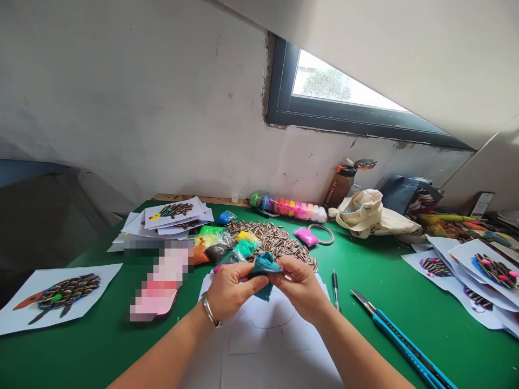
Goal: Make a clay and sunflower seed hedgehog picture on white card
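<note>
teal packet (265,260) was pinched at opposite edges by the left hand (233,289) and the right hand (300,286), above the pencilled sheet (279,341). step in hand: apparently opening the packet. next move likely called for steady, opposed finger tension.

I am holding one teal packet (265,263) in two hands, left hand (232,287) and right hand (300,286). On one table (393,270) are lying one knife (405,340), one pen (335,286), one ring (332,235), one heap of seeds (279,237) and two picture stacks (466,281). I am facing one bottle (339,185), one window (324,81) and two bags, cream bag (365,213) and navy bag (399,193).
</note>
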Demonstrator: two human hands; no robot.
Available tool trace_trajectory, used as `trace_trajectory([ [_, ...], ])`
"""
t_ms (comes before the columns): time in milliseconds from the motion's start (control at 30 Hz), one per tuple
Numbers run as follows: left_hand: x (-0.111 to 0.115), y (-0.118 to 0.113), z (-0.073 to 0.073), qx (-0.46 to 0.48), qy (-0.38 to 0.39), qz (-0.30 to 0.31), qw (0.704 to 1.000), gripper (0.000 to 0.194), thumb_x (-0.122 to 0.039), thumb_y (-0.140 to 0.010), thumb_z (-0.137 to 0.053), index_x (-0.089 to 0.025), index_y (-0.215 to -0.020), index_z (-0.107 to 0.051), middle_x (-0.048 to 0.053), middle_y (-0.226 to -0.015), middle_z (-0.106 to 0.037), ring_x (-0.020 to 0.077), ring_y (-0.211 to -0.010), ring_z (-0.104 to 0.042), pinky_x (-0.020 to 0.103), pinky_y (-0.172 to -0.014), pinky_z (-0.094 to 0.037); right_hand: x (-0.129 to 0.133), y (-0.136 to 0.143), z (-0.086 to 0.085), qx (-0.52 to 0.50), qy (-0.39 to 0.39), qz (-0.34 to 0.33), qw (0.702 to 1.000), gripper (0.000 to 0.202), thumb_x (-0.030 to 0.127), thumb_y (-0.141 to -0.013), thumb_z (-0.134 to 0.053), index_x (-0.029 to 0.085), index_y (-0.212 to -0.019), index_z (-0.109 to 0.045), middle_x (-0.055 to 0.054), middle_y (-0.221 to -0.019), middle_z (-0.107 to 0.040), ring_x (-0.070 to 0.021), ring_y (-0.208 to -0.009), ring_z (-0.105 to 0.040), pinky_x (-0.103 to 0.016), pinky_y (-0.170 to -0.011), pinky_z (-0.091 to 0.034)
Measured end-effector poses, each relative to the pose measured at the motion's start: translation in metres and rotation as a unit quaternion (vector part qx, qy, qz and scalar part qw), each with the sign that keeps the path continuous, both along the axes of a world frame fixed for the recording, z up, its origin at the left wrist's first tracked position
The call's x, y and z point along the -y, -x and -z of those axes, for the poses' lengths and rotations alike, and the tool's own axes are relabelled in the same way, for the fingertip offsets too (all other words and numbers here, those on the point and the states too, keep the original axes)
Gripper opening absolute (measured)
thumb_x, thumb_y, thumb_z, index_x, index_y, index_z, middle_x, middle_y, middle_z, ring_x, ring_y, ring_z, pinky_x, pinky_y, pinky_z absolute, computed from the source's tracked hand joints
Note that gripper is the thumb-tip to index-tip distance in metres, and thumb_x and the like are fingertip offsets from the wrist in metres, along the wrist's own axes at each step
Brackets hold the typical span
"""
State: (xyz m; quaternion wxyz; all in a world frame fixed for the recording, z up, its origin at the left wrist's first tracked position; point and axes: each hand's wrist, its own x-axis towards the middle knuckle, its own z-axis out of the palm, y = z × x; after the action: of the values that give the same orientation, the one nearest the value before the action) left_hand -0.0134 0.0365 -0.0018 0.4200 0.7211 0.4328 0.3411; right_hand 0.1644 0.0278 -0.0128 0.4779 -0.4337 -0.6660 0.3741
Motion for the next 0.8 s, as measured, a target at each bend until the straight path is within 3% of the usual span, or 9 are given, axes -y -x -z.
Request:
trace_trajectory([
  [200,0.002,0.002,-0.007,-0.053,-0.059,-0.011,0.997,0.033,-0.034,-0.082,-0.05,-0.014,-0.056,-0.057,-0.003,-0.055,-0.04,0.0101,-0.056,-0.037,0.021,-0.051,-0.03,0.0,0.0,-0.009,-0.017,0.085,-0.056,0.995,0.005,0.021,-0.074,-0.064,0.017,-0.074,-0.062,0.002,-0.069,-0.052,-0.0115,-0.066,-0.044,-0.024,-0.06,-0.035],
  [333,0.001,0.002,-0.008,-0.072,-0.055,0.019,0.996,0.034,-0.033,-0.082,-0.049,-0.014,-0.054,-0.056,-0.003,-0.053,-0.037,0.0095,-0.054,-0.035,0.021,-0.051,-0.028,0.0,-0.001,-0.009,-0.081,0.128,-0.086,0.985,0.025,0.014,-0.071,-0.064,0.018,-0.096,-0.06,-0.001,-0.083,-0.058,-0.0134,-0.075,-0.051,-0.026,-0.065,-0.04],
  [433,-0.002,0.002,-0.005,-0.054,0.003,0.049,0.997,0.031,-0.035,-0.079,-0.053,-0.014,-0.056,-0.057,-0.004,-0.053,-0.036,0.0091,-0.053,-0.034,0.021,-0.048,-0.026,0.001,0.001,-0.005,-0.104,0.155,-0.114,0.976,0.039,0.01,-0.072,-0.06,0.02,-0.109,-0.055,0.0,-0.082,-0.058,-0.0115,-0.071,-0.051,-0.024,-0.061,-0.039],
  [600,-0.008,0.004,-0.002,0.037,0.088,0.059,0.994,0.034,-0.044,-0.079,-0.052,-0.012,-0.078,-0.065,0.0,-0.066,-0.051,0.0127,-0.062,-0.044,0.022,-0.054,-0.035,0.002,0.004,-0.004,-0.118,0.16,-0.097,0.975,0.045,0.008,-0.072,-0.058,0.021,-0.114,-0.052,0.001,-0.079,-0.056,-0.0098,-0.069,-0.05,-0.022,-0.06,-0.04],
  [800,-0.007,0.005,-0.005,-0.009,0.066,0.065,0.996,0.032,-0.038,-0.079,-0.05,-0.013,-0.064,-0.062,-0.001,-0.059,-0.046,0.011,-0.057,-0.039,0.021,-0.051,-0.031,0.007,0.003,-0.009,-0.039,0.14,-0.097,0.985,0.055,0.009,-0.069,-0.06,0.026,-0.121,-0.051,-0.002,-0.099,-0.058,-0.0123,-0.076,-0.053,-0.025,-0.064,-0.044],
])
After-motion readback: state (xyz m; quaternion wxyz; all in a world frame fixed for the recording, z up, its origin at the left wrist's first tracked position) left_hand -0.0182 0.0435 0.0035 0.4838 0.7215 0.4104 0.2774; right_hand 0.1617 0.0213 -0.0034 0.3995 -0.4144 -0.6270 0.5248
